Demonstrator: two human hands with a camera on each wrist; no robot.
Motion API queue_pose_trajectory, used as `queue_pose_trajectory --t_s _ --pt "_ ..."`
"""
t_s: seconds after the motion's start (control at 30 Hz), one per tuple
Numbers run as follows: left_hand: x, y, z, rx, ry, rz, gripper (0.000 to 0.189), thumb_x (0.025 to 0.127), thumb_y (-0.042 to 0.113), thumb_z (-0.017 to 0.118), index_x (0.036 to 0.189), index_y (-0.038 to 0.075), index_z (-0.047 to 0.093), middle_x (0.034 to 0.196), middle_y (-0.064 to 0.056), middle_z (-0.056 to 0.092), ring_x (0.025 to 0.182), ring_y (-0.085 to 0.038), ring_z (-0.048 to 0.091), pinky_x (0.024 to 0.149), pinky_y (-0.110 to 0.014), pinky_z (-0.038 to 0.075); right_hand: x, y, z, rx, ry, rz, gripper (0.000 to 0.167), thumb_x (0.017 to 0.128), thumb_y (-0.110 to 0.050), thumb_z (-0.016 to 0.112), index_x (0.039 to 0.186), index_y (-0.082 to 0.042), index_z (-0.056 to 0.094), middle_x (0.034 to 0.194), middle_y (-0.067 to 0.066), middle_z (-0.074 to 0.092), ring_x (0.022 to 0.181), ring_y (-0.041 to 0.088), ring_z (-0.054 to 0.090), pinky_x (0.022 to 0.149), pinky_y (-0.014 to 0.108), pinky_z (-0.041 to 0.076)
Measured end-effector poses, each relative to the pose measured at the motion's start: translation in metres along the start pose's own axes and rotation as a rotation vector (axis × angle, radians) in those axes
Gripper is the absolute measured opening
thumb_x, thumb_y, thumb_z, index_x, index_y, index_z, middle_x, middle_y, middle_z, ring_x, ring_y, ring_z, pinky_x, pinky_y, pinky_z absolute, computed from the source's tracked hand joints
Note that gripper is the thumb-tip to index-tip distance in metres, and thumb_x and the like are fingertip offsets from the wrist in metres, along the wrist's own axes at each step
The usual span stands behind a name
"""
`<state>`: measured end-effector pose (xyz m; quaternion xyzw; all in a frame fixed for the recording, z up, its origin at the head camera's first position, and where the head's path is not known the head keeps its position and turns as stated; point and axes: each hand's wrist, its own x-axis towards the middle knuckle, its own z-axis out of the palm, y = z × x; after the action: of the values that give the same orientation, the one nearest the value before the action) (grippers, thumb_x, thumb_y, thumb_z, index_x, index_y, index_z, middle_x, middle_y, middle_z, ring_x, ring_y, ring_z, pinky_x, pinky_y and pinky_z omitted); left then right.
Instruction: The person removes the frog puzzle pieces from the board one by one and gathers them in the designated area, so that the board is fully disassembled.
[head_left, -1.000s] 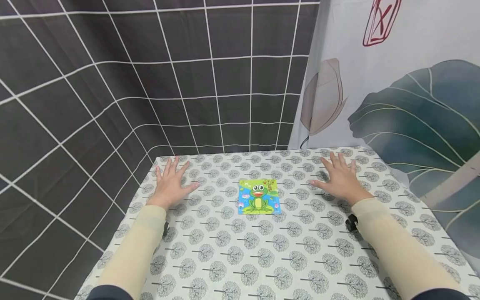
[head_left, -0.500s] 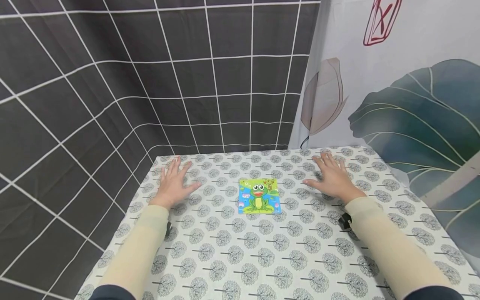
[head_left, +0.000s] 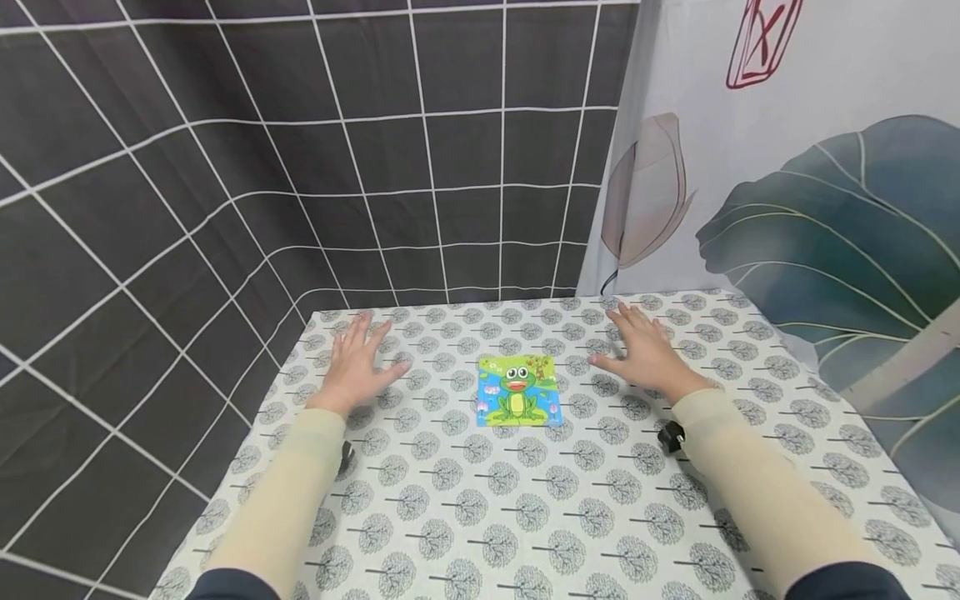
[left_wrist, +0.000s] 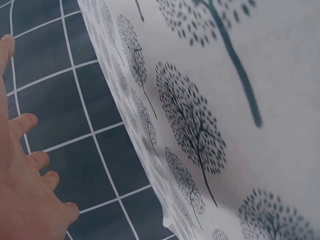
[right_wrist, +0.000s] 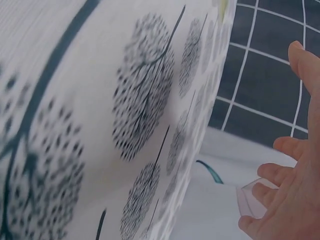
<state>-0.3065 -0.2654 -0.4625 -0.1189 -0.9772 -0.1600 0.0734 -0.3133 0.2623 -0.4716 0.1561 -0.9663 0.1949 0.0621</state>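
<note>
A square frog picture (head_left: pixel 518 392), green and blue with a big-eyed cartoon frog, lies flat near the middle of the table in the head view. To its left is my left hand (head_left: pixel 354 371), fingers spread and thumb pointing toward the picture, holding nothing. On the other side, my right hand (head_left: pixel 651 354) is spread as well, its thumb nearer the picture than the left one. Both hands are apart from the picture. In the wrist views, the left hand (left_wrist: pixel 30 185) and right hand (right_wrist: pixel 295 175) show bare fingers above the tree-print cloth.
A white cloth (head_left: pixel 450 500) printed with grey trees covers the table. Behind and to the left hangs a dark curtain (head_left: pixel 465 150) with a white grid. A pale curtain (head_left: pixel 750 183) with leaf prints hangs at the right, close to the table's edge.
My right hand has moved left, toward the frog picture. My left hand has shifted slightly right. The picture lies where it was.
</note>
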Motion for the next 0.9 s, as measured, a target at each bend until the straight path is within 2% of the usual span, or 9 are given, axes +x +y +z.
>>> queue_pose_trajectory --t_s 0.23,0.37,0.47,0.63,0.9 --pt "0.001 0.008 0.004 -0.038 -0.005 -0.005 0.095 0.094 0.068 0.063 0.168 0.022 0.026 0.176 -0.012 -0.001 0.159 -0.043 0.002 0.126 -0.064 -0.005 0.009 -0.014 0.005 0.038 -0.014 0.0 0.108 0.09 -0.07 0.068 0.166 -0.007 0.024 0.173 0.023 0.012 0.157 0.047 0.011 0.126 0.066 0.0" --pt "0.0 0.013 0.006 -0.072 -0.009 -0.01 0.093 0.094 0.067 0.064 0.168 0.026 0.025 0.176 -0.013 0.004 0.157 -0.048 0.009 0.123 -0.073 0.007 0.013 -0.023 0.01 0.065 -0.021 -0.004 0.108 0.089 -0.071 0.069 0.166 -0.009 0.026 0.172 0.021 0.016 0.157 0.046 0.014 0.126 0.066 0.004" --pt "0.0 0.017 0.009 -0.091 -0.015 0.0 0.092 0.094 0.067 0.064 0.167 0.024 0.028 0.175 -0.015 0.01 0.155 -0.051 0.014 0.12 -0.075 0.015 0.016 -0.03 0.013 0.067 -0.023 -0.017 0.107 0.089 -0.071 0.069 0.164 -0.007 0.029 0.171 0.022 0.021 0.155 0.047 0.02 0.125 0.067 0.009" --pt "0.001 0.025 0.015 -0.149 -0.03 0.008 0.089 0.094 0.066 0.065 0.165 0.021 0.033 0.174 -0.014 0.016 0.155 -0.049 0.017 0.12 -0.074 0.019 0.023 -0.041 0.022 0.065 -0.023 -0.025 0.1 0.09 -0.065 0.071 0.161 -0.004 0.035 0.166 0.024 0.031 0.151 0.049 0.029 0.123 0.068 0.02" --pt "0.0 0.04 0.022 -0.237 -0.048 -0.011 0.082 0.096 0.051 0.072 0.164 0.022 0.036 0.171 -0.011 0.024 0.155 -0.041 0.023 0.118 -0.071 0.028 0.03 -0.06 0.032 0.13 -0.048 -0.037 0.09 0.093 -0.049 0.077 0.16 -0.003 0.037 0.162 0.024 0.039 0.15 0.045 0.034 0.123 0.065 0.025"
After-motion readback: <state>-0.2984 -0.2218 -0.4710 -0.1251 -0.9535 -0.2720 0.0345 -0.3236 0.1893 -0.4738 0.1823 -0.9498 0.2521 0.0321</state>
